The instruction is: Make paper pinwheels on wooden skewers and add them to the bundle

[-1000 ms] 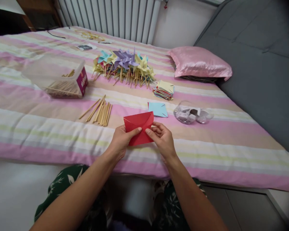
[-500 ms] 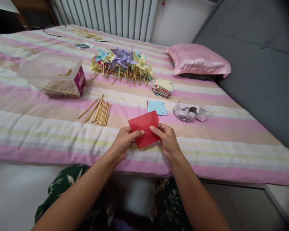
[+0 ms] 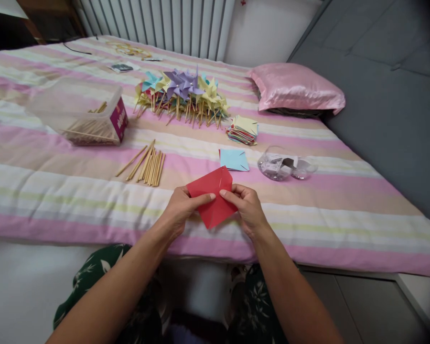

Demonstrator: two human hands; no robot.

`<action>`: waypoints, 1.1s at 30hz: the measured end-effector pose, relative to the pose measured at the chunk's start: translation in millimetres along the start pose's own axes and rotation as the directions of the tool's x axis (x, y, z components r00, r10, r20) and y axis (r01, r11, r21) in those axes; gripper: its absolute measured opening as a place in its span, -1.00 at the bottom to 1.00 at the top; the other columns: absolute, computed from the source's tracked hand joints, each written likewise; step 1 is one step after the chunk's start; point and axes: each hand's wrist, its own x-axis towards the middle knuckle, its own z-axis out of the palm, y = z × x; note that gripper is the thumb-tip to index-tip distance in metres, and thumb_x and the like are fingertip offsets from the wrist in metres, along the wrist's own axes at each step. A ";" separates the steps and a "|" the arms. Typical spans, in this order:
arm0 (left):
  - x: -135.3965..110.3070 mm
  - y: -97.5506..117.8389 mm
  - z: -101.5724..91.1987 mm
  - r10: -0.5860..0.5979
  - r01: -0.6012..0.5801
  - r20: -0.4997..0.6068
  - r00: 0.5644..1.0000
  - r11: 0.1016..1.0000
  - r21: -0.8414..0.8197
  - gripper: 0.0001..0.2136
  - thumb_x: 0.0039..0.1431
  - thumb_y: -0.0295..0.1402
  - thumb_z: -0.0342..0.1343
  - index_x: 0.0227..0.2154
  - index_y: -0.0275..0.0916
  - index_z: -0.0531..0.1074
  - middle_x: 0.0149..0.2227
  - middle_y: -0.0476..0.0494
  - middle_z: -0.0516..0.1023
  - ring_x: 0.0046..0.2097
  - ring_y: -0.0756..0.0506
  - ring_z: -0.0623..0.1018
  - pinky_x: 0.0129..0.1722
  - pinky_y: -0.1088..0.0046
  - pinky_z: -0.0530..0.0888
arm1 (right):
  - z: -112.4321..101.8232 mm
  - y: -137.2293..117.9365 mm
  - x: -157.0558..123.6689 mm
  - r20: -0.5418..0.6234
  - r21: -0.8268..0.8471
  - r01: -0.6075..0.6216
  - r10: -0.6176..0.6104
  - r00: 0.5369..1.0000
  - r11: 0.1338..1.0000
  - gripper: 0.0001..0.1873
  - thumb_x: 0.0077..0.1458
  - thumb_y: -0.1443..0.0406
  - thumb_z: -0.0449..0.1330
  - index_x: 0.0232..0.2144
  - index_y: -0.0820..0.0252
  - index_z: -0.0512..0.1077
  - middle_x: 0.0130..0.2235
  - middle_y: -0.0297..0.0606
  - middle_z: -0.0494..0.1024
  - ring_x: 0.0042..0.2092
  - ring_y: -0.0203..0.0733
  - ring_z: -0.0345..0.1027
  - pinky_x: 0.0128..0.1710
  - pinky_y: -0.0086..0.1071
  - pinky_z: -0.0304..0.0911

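Observation:
A red paper square (image 3: 212,212) with slits toward its corners is held above the front edge of the bed. My left hand (image 3: 181,210) pinches its left side, thumb on top. My right hand (image 3: 249,208) grips the right side, its thumb near the middle of the sheet and close to the left thumb. The fingers beneath the paper are hidden. Just beyond it lie a light blue slit paper square (image 3: 234,160), with a bit of red under it, and a stack of coloured paper squares (image 3: 243,129).
Wooden sticks (image 3: 148,165) lie to the left, near a clear plastic box (image 3: 75,98) with more sticks. Finished paper pinwheels (image 3: 181,91) are heaped behind. Clear containers with small contents (image 3: 277,165) stand at right. A pink pillow (image 3: 297,88) rests farther back on the striped bedspread (image 3: 329,200).
The red paper has turned a little in my hands, its lower corner dropping toward me and its top corner shifting left. Both hands keep their hold.

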 end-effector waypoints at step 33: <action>2.8 11.7 -17.1 -0.162 0.122 -0.111 0.980 0.945 -0.302 -0.80 -0.34 -0.49 0.30 -0.52 -0.36 0.48 -0.52 -0.07 0.54 -0.49 -0.01 0.47 -0.50 0.52 0.39 | 3.2 4.0 -9.5 0.423 -0.456 0.587 -0.417 0.804 0.669 -0.87 -0.02 0.31 0.29 -0.34 0.03 0.58 -0.35 -0.30 0.63 -0.33 -0.20 0.48 -0.31 -0.36 0.36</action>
